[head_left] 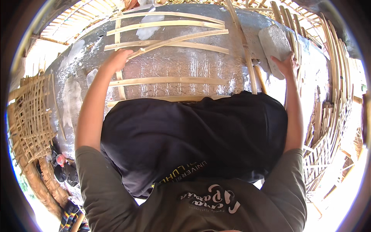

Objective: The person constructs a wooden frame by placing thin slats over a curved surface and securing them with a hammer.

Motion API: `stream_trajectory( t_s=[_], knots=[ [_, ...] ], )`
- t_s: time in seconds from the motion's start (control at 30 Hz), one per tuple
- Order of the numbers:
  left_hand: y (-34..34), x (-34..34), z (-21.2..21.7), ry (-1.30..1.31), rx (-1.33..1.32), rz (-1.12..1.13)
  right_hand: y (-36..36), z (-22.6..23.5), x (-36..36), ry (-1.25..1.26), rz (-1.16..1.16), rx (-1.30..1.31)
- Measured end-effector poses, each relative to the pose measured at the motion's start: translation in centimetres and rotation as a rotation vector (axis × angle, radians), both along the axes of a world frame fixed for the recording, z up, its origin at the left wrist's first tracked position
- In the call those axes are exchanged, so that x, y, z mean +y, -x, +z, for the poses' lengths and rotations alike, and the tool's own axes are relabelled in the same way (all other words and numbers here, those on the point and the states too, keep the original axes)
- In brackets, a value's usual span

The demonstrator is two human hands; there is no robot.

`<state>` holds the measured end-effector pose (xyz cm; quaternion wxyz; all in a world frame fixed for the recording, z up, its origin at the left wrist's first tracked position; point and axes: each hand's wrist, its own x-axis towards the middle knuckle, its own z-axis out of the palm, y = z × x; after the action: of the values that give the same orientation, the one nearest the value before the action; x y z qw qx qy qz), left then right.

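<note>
Near the far left of the work surface, my left hand (pixel 118 61) is closed on the near end of a pale bamboo strip (pixel 181 38). That strip slants up to the right across other strips. They are laid side to side, such as the crosswise strip (pixel 170 80) nearer my lap, over an upright strip (pixel 118 34) at their left ends. At the right, my right hand (pixel 288 66) is at the edge of a grey stone-like block (pixel 273 44). Its thumb lies on the block's face, its fingers past the edge.
Dark cloth (pixel 193 135) covers my lap. A longer bamboo pole (pixel 242 42) lies right of the strips, beside a short stick (pixel 261 79). Bundled bamboo strips (pixel 336 65) stand at the right rim. Woven bamboo panels (pixel 31 116) are at the left.
</note>
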<state>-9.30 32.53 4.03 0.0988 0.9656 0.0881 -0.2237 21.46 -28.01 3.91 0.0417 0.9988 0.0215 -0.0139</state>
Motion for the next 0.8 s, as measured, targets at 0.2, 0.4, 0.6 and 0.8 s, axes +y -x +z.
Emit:
stream_trajectory(
  t_s=[0.2, 0.4, 0.6, 0.8],
  knots=[
    [-0.6, -1.3, 1.2, -0.056, 0.085, 0.044, 1.5, 1.8, 1.8, 0.063, -0.104, 0.043],
    [-1.4, -3.5, 2.9, -0.055, 0.025, 0.071, 3.3, 4.3, 4.3, -0.019, 0.336, -0.396],
    [-2.6, -6.4, 1.3, -0.113, -0.181, -0.185, 6.0, 7.3, 13.4, 0.002, 0.614, 0.080],
    [-2.4, -8.4, 1.5, -0.059, -0.198, -0.235, 6.0, 5.1, 15.9, 0.078, 0.448, 0.336]
  ],
)
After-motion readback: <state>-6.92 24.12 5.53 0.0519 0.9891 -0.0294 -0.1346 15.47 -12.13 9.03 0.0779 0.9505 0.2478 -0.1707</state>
